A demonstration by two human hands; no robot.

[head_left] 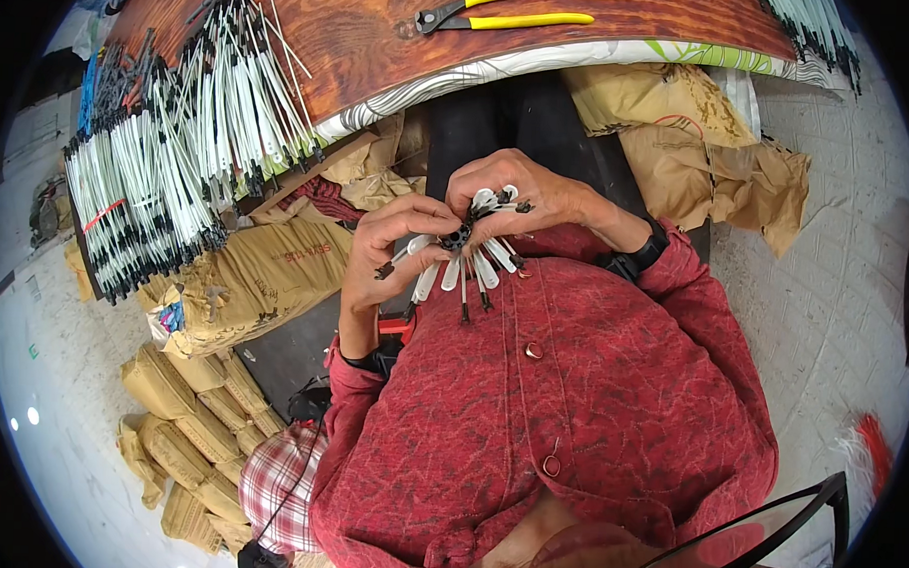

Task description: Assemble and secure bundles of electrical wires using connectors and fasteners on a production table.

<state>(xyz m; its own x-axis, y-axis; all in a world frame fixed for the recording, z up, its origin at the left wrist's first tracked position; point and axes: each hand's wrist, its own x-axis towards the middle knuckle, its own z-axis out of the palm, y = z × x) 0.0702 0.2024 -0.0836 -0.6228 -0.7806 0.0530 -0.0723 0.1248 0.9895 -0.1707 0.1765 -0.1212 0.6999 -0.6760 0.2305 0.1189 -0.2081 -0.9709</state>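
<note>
A black, round, plastic-looking hub with radiating white, black-tipped strips sat before the red patterned shirt.
The left hand and right hand both pinched around it; uneven finger pressure might have let strips slip or twist.

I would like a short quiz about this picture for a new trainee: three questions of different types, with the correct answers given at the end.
1. True or false: the yellow-handled pliers lie on the wooden table.

2. Multiple choice: what do the left hand and right hand hold between them?
A) a roll of tape
B) a fan of white strips around a dark hub
C) a drinking cup

3. Fill in the missing word: the larger pile of pale strips is on the person's ____ side.

Key: 1. True; 2. B; 3. left
</note>
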